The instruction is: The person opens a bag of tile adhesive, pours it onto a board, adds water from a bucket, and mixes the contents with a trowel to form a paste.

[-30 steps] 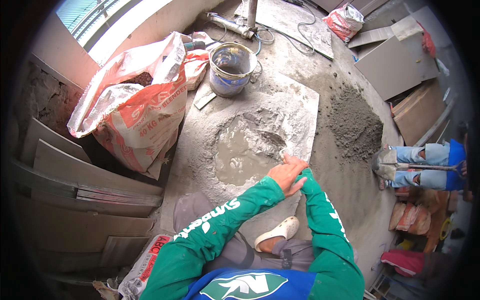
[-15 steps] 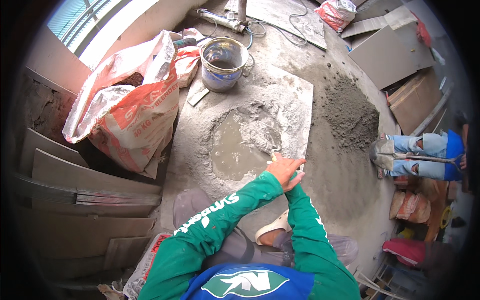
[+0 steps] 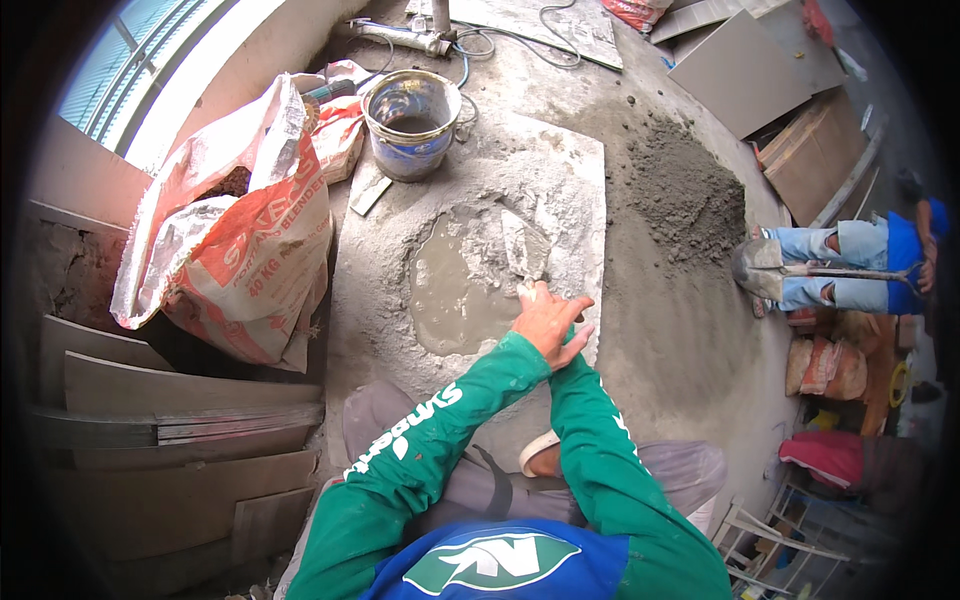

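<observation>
A trowel (image 3: 525, 247) with a grey, mortar-coated blade lies at the right side of a wet cement puddle (image 3: 450, 295). My right hand (image 3: 530, 291), largely covered by my left, appears closed on its handle. Over the right wrist crosses my left hand (image 3: 546, 323), its fingers and thumb about the green right sleeve (image 3: 592, 420). Pale dry powder (image 3: 385, 255) rings the puddle on a flat board (image 3: 590, 180).
Beyond the puddle stands a bucket (image 3: 412, 130), beside a large open cement sack (image 3: 240, 250). A dark sand heap (image 3: 690, 195) lies to the right. Farther right, a person in torn jeans (image 3: 835, 265) holds a shovel (image 3: 760, 268). Boards (image 3: 190, 400) lean at left.
The trowel blade has come up out of the wet mix and shows more plainly. Both hands have shifted slightly left and away from me. The whole view has turned a little.
</observation>
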`<state>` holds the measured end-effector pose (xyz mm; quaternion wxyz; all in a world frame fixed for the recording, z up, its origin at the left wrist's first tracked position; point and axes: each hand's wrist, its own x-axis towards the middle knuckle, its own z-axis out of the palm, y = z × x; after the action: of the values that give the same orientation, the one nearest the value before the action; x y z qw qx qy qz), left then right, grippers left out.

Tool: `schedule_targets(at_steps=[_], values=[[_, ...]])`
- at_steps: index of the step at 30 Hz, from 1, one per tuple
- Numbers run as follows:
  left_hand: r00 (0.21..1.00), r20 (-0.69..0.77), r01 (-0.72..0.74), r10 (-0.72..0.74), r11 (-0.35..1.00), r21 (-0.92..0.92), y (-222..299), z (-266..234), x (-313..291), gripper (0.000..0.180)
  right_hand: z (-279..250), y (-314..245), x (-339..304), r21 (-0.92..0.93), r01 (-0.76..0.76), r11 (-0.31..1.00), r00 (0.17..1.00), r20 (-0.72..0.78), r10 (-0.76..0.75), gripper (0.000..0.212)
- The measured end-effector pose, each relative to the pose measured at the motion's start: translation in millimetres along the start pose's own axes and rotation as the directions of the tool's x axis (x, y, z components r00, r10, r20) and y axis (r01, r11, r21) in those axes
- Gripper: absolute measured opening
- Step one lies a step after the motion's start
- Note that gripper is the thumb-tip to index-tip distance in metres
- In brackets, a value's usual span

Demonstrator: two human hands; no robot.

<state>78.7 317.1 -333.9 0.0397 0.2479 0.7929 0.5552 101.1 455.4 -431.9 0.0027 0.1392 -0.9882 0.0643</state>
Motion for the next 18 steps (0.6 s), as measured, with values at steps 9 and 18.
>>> schedule_targets(at_steps=[9,18], values=[[0.999,0.016,-0.053,0.051,0.986,0.161,-4.0,4.2,2.2,0.041,23.0,1.1,17.0,0.051,-0.239,0.97,0.963,0.136,0.23,0.042],[0.995,0.101,-0.027,0.023,0.999,0.046,7.9,14.8,0.1,0.04,20.7,-24.5,-13.3,0.057,-0.292,0.955,0.953,0.106,0.285,0.045]])
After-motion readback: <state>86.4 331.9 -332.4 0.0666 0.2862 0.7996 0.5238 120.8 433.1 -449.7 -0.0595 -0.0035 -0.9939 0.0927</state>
